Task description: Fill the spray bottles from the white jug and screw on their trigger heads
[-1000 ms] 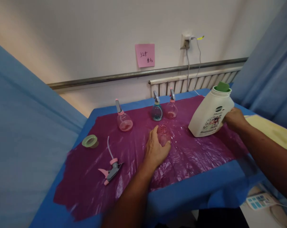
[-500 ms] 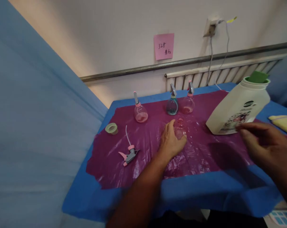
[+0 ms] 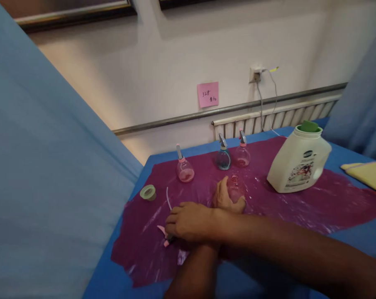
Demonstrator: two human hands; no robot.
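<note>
Backing the head view with a pale wall (image 3: 163, 74); covering a blue table (image 3: 362, 234) with purple plastic sheet (image 3: 150, 257), presumably against drips. Cupping an open bottle (image 3: 236, 189) mid-surface in the left hand (image 3: 227, 197), curving thumb and fingers about its sides, apparently for steadiness. Holding the right hand (image 3: 191, 222) palm-down over a spray head (image 3: 167, 243) toward the near left corner, not showing whether pinching it. Standing sprayer-topped bottles (image 3: 185, 171) near the far edge, a white jug (image 3: 300, 162) toward the far right corner, probably for elbow room.

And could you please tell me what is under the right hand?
Under the right hand is a spray head. Its thin tube, pink trigger and pink tip show; its middle is covered, so whether it is gripped cannot be seen.
</note>
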